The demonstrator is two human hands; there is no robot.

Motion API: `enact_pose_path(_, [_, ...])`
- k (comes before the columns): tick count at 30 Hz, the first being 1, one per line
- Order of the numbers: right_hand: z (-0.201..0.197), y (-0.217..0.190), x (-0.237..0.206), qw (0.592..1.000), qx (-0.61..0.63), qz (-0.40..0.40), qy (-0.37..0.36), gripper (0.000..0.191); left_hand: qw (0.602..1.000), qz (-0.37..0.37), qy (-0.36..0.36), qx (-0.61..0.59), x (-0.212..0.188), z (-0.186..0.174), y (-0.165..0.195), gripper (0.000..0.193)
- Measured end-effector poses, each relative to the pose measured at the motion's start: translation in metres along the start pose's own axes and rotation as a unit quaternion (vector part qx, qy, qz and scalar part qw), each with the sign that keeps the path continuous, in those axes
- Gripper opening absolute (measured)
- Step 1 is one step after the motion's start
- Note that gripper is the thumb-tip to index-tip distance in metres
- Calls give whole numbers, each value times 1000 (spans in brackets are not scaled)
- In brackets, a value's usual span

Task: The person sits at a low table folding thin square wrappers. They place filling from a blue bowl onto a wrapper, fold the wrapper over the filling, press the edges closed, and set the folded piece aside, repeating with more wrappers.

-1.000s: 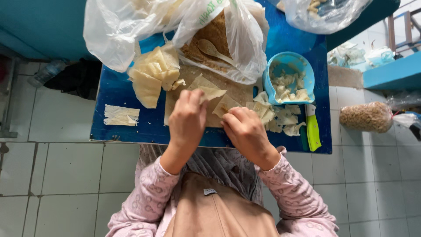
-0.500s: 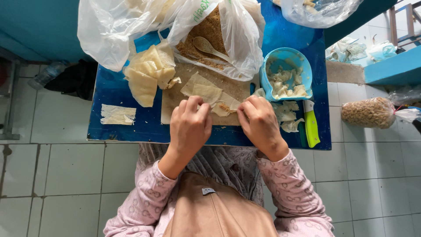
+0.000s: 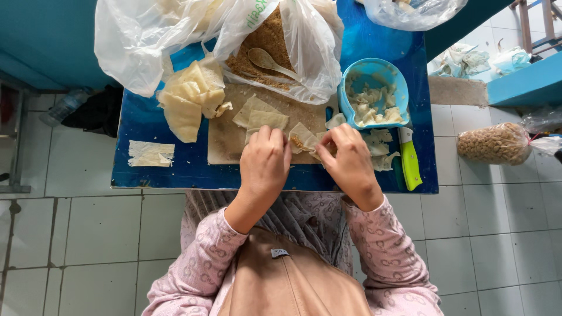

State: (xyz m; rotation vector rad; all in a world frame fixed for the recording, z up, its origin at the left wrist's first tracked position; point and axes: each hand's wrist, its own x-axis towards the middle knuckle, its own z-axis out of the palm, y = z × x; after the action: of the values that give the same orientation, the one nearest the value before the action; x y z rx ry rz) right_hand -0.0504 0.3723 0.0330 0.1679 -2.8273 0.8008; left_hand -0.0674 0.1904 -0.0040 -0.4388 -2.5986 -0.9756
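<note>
While my left hand (image 3: 264, 161) and right hand (image 3: 350, 161) pinch a filled wrapper (image 3: 305, 139) on the cutting board (image 3: 225, 140), I judge folding underway; sealing its edges needs care.

Small blue table (image 3: 146, 169): pale wooden board (image 3: 225, 140) set at centre; light-blue plastic bowl (image 3: 370, 93) toward right edge; green-handled knife (image 3: 410, 164) at right edge; flat wrapper sheet (image 3: 151, 153) near left edge.

Bright, even daylight all round, soft shadows only. Glare flares off the crinkled clear plastic bag (image 3: 146, 41) and sheens the glossy blue tabletop (image 3: 374, 35). Focus is sharp centrally; tile lines bow at the edges.
</note>
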Motion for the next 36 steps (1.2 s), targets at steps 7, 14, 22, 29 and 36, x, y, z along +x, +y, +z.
enact_pose_path(7, [4,-11,3,1000,-9,-23,18,10,1000,12,-13,4,2,2,6,15])
enact_pose_path(14, [7,-9,11,992,124,20,-11,14,999,26,-9,-33,4,-5,6,14])
enact_pose_path(22, [9,-8,9,997,71,6,12,11,991,41,-8,-124,6,-5,2,18])
enact_pose_path(29, [10,-6,17,1000,12,-3,-21,11,989,34,-12,-141,5,-8,-7,6])
enact_pose_path(36, [9,2,19,960,252,105,-55,12,986,45,-24,-157,7,-13,-12,5])
